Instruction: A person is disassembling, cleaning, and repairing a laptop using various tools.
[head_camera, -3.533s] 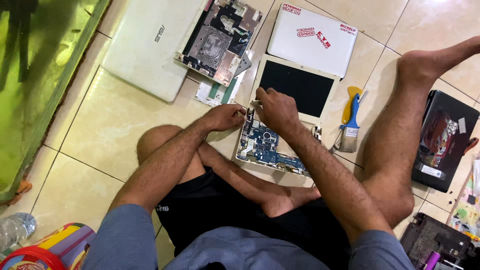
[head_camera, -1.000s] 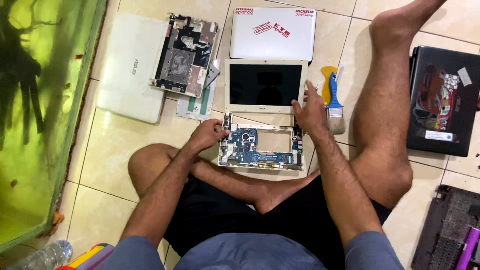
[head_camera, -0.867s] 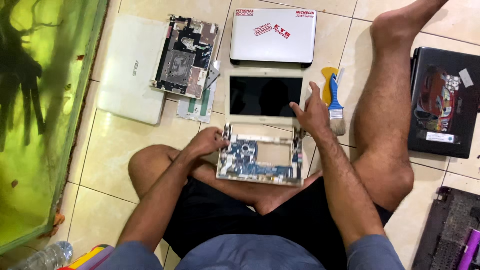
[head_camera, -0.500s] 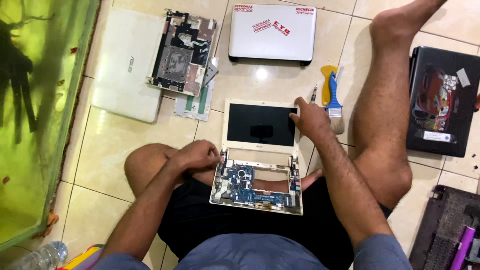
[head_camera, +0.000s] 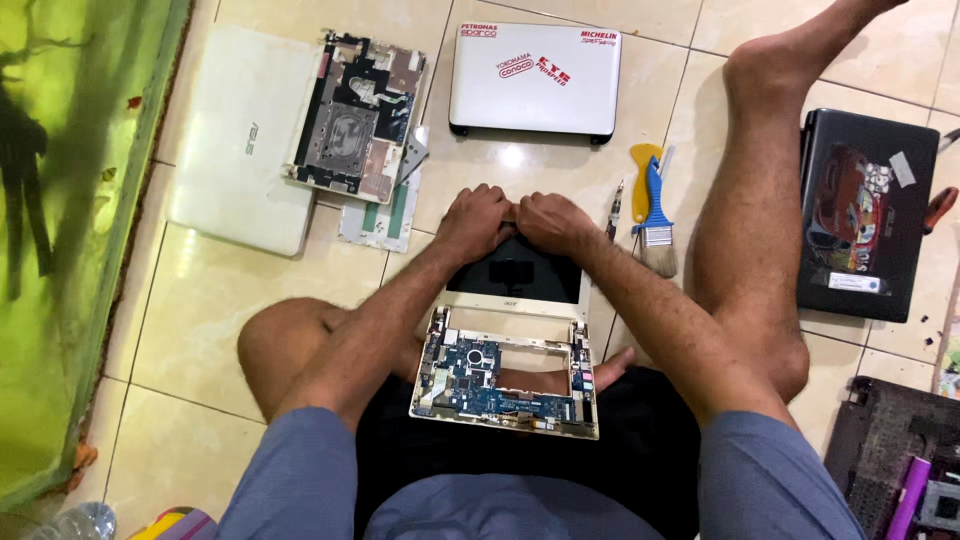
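Two hands meet at the top edge of our small white opened laptop with its bare blue circuit board (head_camera: 505, 375), which rests on our lap and the tiled floor. Our left hand (head_camera: 478, 222) and right hand (head_camera: 553, 222) press knuckle to knuckle, fingers curled over the dark screen's upper rim. Just right lies a blue-handled paintbrush (head_camera: 655, 215); beyond our hands, a closed white stickered laptop (head_camera: 535, 80).

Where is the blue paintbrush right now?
In the head view, the blue brush lies on the tiled floor just right of the right hand, between it and the person's right leg.
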